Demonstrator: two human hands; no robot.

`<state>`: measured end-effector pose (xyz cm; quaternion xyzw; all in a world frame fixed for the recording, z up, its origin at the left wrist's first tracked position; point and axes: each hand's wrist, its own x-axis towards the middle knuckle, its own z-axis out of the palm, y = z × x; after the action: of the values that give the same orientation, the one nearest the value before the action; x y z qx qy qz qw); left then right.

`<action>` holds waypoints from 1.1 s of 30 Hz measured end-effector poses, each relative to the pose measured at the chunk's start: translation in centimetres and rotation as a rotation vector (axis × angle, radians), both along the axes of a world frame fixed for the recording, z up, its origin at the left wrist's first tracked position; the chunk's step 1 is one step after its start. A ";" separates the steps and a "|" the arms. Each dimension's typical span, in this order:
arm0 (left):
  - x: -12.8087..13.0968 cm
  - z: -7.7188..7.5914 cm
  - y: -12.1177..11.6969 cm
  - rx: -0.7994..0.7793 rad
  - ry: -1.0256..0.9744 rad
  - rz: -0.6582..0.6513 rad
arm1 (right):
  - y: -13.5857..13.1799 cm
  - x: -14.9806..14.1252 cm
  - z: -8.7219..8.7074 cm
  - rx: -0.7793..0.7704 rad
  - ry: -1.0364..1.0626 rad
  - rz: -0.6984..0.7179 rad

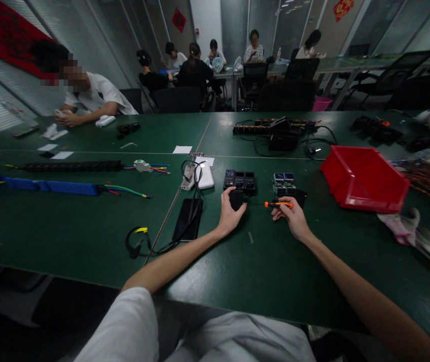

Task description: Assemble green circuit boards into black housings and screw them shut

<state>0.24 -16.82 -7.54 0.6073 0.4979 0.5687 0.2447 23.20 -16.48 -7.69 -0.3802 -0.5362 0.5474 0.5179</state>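
Note:
My left hand (230, 213) is closed around a small black box (236, 199), held just above the green table. My right hand (292, 217) grips a screwdriver (281, 204) with an orange and black handle. Its thin shaft points left, and the tip is at or close to the right side of the box; contact is too small to make out. Right behind the box sit black modules (239, 181) with small screens. Beyond my right hand lie green circuit boards (284, 182) with two displays, and a dark flat piece (301, 198) is partly hidden by the hand.
A red bin (365, 178) stands to the right, near a whitish glove (407, 229). Left of my hands are a phone (187, 219), a black cable (170, 246) and a white power bank (205, 176). Blue-wrapped packs (51, 187) lie farther left. A person (94, 95) sits across the table.

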 end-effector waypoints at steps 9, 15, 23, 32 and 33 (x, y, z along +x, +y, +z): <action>0.0 0.0 0.0 -0.007 -0.004 -0.006 | 0.0 0.0 -0.2 -0.014 -0.039 -0.009; 0.0 0.0 0.0 -0.009 -0.004 -0.006 | 0.1 0.2 -0.2 0.003 -0.020 -0.006; 0.0 0.1 0.0 -0.010 -0.005 -0.005 | -0.1 0.1 0.1 -0.012 -0.030 -0.006; 0.0 0.1 0.0 -0.011 -0.008 -0.002 | 0.0 0.0 0.0 -0.046 -0.062 -0.008; 0.0 0.1 0.0 -0.011 -0.010 -0.001 | 0.0 0.1 0.0 -0.033 -0.056 -0.004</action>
<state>0.26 -16.83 -7.46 0.6033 0.4995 0.5690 0.2506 23.25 -16.51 -7.67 -0.4050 -0.5407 0.5442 0.4974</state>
